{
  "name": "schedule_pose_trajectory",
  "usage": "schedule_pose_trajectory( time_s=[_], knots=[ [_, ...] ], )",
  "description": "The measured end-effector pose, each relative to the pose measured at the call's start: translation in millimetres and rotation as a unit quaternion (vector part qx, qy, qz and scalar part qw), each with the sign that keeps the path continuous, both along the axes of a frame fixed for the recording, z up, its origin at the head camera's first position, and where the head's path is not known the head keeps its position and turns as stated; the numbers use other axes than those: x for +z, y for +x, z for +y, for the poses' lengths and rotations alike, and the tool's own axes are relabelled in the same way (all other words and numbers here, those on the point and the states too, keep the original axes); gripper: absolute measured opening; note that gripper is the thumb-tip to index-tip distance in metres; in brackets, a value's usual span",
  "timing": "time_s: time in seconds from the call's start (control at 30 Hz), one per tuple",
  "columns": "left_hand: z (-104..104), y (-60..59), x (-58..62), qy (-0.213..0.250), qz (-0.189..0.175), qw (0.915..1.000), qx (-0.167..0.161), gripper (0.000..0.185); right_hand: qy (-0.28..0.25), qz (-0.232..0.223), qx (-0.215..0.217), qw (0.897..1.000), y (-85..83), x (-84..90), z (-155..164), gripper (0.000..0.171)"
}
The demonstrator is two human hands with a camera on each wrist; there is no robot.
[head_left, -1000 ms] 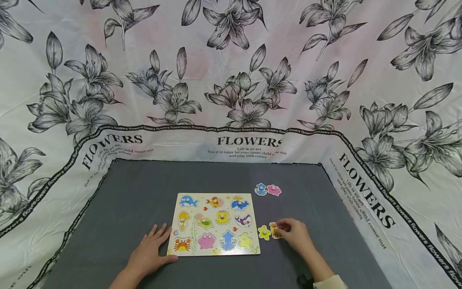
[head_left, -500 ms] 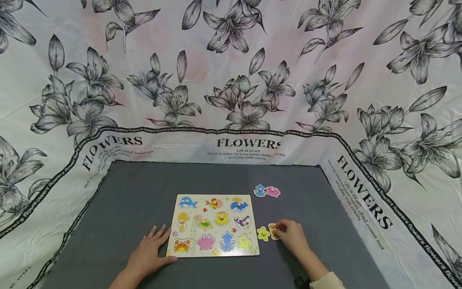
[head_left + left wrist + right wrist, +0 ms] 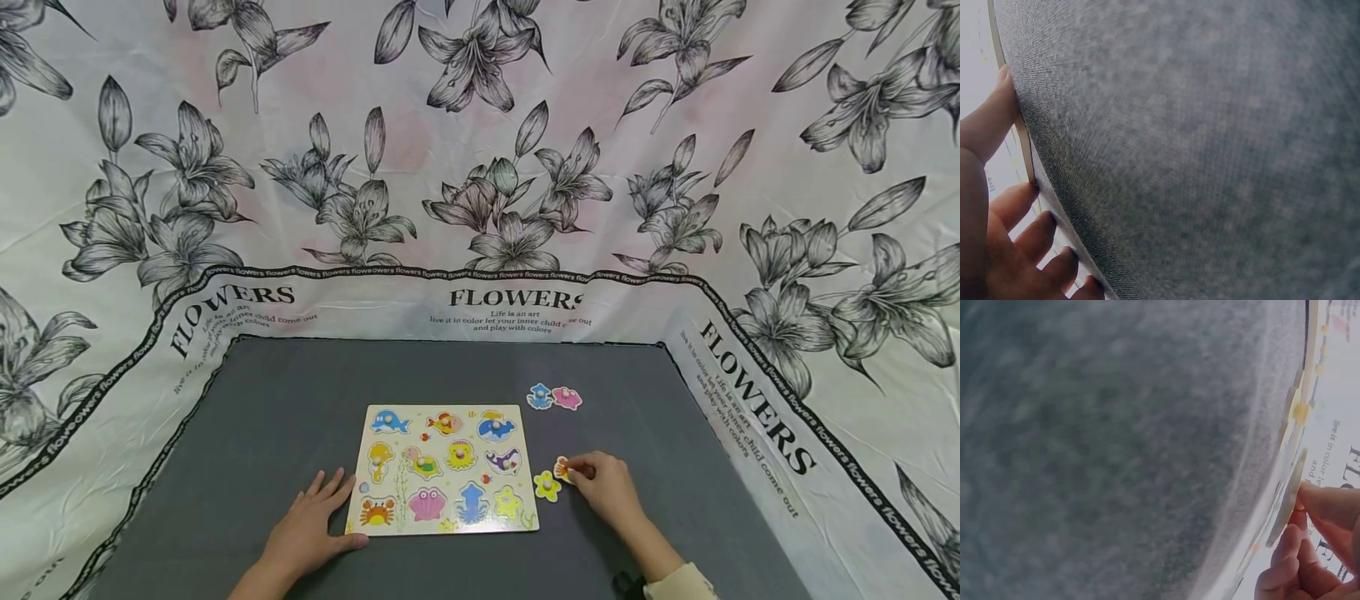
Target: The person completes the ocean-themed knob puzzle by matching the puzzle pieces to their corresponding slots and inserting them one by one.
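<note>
L hand [image 3: 307,533] flat, fingers spread, on puzzle board [image 3: 444,468] near-left corner. R hand [image 3: 609,489] pinches orange piece [image 3: 561,469] just right of board. 4 loose pieces, 1 board.

The right hand [image 3: 606,486] covers most of the orange puzzle piece [image 3: 561,469] it pinches, so its picture cannot be made out, and both forearms are cut off by the bottom edge of the head view.
</note>
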State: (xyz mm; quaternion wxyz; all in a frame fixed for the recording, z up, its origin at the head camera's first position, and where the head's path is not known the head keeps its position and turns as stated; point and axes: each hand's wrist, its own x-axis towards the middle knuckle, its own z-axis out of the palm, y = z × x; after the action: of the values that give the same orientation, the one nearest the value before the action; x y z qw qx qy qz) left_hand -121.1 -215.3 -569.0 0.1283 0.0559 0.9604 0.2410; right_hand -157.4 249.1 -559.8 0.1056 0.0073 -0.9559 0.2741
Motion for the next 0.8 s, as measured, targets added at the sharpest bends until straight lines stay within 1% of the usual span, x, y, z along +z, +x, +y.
schedule_pose_trajectory(
  time_s=[0.13,0.27,0.37,0.53,0.8],
  knots=[
    [0,0.0,-0.1,-0.002,-0.004,1.0000,0.002,0.110,-0.009,-0.002,0.010,1.000,-0.9,1.9,-4,0.011],
    [0,-0.2,0.2,-0.004,-0.007,1.0000,0.004,0.110,-0.030,-0.008,0.021,0.999,-3.4,5.1,-9,0.011],
    [0,-0.4,1.0,-0.004,-0.008,1.0000,0.004,0.110,-0.047,-0.011,0.035,0.998,-4.7,8.2,-14,0.011],
    [0,-0.4,2.3,-0.006,-0.010,0.9999,0.003,0.110,-0.060,-0.011,0.063,0.996,-6.8,13.2,-26,0.012],
    [0,-1.2,1.3,-0.004,-0.013,0.9999,0.002,0.111,-0.084,-0.040,0.090,0.992,-11.7,19.5,-47,0.010]
  ],
)
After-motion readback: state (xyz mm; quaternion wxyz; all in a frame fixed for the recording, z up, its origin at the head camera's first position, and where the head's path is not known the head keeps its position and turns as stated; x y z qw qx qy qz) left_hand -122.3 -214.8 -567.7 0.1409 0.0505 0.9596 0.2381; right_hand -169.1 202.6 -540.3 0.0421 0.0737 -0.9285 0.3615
